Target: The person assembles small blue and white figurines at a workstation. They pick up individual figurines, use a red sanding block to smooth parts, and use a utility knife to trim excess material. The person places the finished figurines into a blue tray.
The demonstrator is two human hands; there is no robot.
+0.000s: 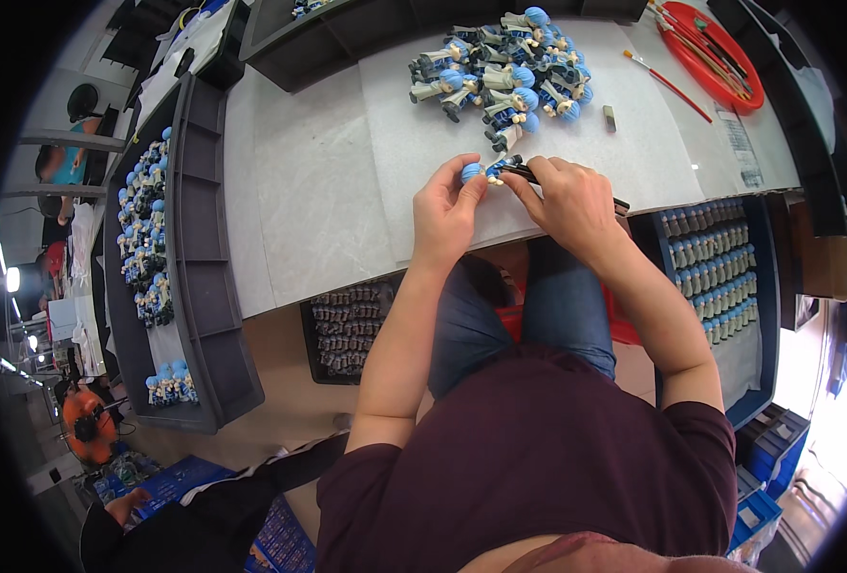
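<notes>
My left hand (pixel 445 212) is closed around a small figurine (pixel 471 173) with light blue hair, held sideways just above the near part of the white sheet (pixel 395 181). My right hand (pixel 573 202) grips a slim dark pen-like tool (pixel 621 205). Its front end points at the figurine's body; whether it touches is too small to tell. The fingers of both hands partly cover the figurine. Just beyond them lies a pile of similar blue-haired figurines (pixel 522 76) in pale coats.
A small greyish block (pixel 610 118) and a red-handled brush (pixel 672 86) lie right of the pile, near a red dish (pixel 674 50) of brushes. Figurine crates flank me: dark grey (pixel 203 258) left, blue (pixel 767 315) right. Another person's dark sleeve (pixel 223 506) shows lower left.
</notes>
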